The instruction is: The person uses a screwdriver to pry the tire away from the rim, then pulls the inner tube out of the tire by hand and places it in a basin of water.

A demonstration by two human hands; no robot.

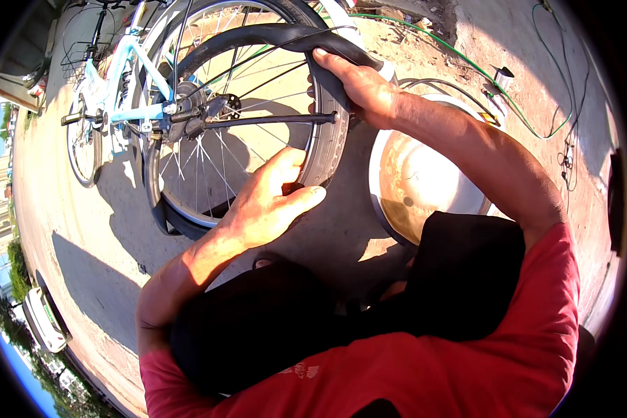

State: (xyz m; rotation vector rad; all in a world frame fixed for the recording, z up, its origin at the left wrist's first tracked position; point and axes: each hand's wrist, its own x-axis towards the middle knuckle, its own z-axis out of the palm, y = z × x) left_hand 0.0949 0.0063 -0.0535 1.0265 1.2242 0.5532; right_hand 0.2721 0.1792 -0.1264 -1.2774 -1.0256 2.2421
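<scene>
A bicycle rear wheel [212, 164] stands in front of me, its black tyre [329, 143] on the near side. A slack black inner tube [258, 35] loops over its upper part and hangs out at the lower left. My right hand [366, 90] grips the tube at the upper right, thumb on top; its other fingers are partly hidden behind. Lower down, my left hand [268, 202] curls its fingers behind the tyre, with the thumb stretched out along the near side. The kickstand [272, 120] crosses the spokes between my hands.
A round white-rimmed basin [432, 171] sits right of the wheel by my knee. The light-blue bicycle frame [136, 111] extends to the left. A green hose [460, 59] and thin dark cables [571, 104] lie on the ground. Far left is a white car [45, 320].
</scene>
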